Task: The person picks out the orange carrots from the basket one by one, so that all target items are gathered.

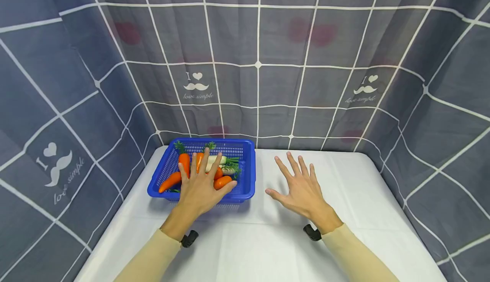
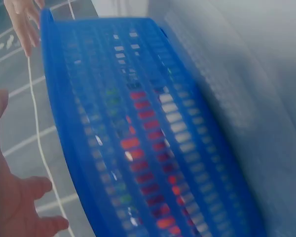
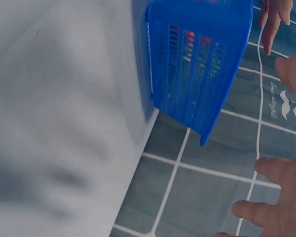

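A blue perforated plastic basket (image 1: pixel 250 167) stands on the white table's left half. Inside lie several vegetables: orange carrots (image 1: pixel 171 182) with green tops, a rounded orange piece (image 1: pixel 222 183), and pale white vegetables (image 1: pixel 217 160) with green leaves. My left hand (image 1: pixel 200 190) hovers over the basket's near side, fingers spread, holding nothing and covering part of the contents. In the left wrist view its fingers (image 2: pixel 37 187) are apart from the basket's rim. To the right of the basket, my right hand (image 1: pixel 303 192) is held above the table with spread fingers, also empty.
The white-covered table (image 1: pixel 264 248) runs up to a grey checked curtain (image 1: pixel 237 82) behind it. More curtain hangs along the left and right sides. A black wrist strap piece (image 1: pixel 189 239) shows under the left wrist, another (image 1: pixel 312 232) under the right.
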The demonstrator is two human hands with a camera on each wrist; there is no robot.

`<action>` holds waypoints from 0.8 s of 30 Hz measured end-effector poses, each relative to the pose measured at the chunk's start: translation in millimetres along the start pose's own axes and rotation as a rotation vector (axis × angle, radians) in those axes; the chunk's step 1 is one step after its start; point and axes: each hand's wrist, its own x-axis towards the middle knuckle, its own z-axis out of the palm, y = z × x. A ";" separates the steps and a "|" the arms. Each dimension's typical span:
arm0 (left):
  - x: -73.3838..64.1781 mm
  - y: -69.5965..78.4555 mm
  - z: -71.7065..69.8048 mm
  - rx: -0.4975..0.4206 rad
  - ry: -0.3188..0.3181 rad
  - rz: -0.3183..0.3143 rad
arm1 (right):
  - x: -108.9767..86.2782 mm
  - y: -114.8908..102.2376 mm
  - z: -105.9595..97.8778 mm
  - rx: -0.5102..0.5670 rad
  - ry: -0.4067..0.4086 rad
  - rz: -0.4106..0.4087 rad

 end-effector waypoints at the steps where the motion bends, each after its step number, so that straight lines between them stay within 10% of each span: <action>1: -0.5 -4.6 -1.2 -0.001 0.002 -0.007 | 1.6 -2.2 2.5 0.008 0.007 -0.010; 24: -20.4 -132.5 -14.5 -0.029 0.043 -0.226 | 21.2 -54.3 40.5 0.277 -0.129 -0.057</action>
